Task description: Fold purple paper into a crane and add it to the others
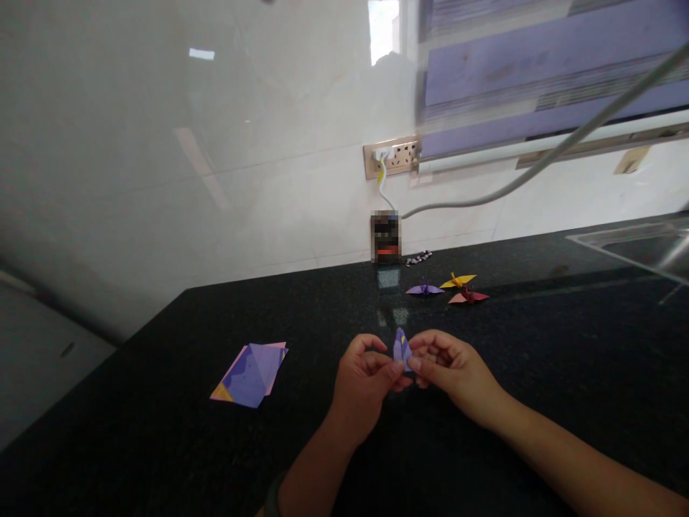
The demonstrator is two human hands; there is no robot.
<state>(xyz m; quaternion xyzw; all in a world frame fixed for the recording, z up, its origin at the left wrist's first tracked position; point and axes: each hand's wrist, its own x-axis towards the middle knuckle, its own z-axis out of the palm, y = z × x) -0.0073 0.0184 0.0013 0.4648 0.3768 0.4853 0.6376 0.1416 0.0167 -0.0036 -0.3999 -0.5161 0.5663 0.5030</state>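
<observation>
Between my two hands stands a small folded piece of purple origami paper [401, 348] with a yellow patch, its narrow point upward. My left hand [366, 377] pinches its lower left side between thumb and fingers. From the other side, my right hand [444, 366] grips the lower right edge, thumb in front. The fingertips behind the paper are partly hidden. Beyond the hands lie finished paper cranes: a purple crane [425, 289], a yellow crane [458, 280] and a red crane [469, 296]. Off to the left rests a stack of purple and pink paper sheets [250, 377].
A black countertop [161, 431] runs along a pale tiled wall [242, 179]. Against the wall stands a blurred-out dark box [386, 237], with a beaded string [418, 258] beside it. A grey cable [484, 199] crosses the upper right. A sink edge [619, 255] shows at far right.
</observation>
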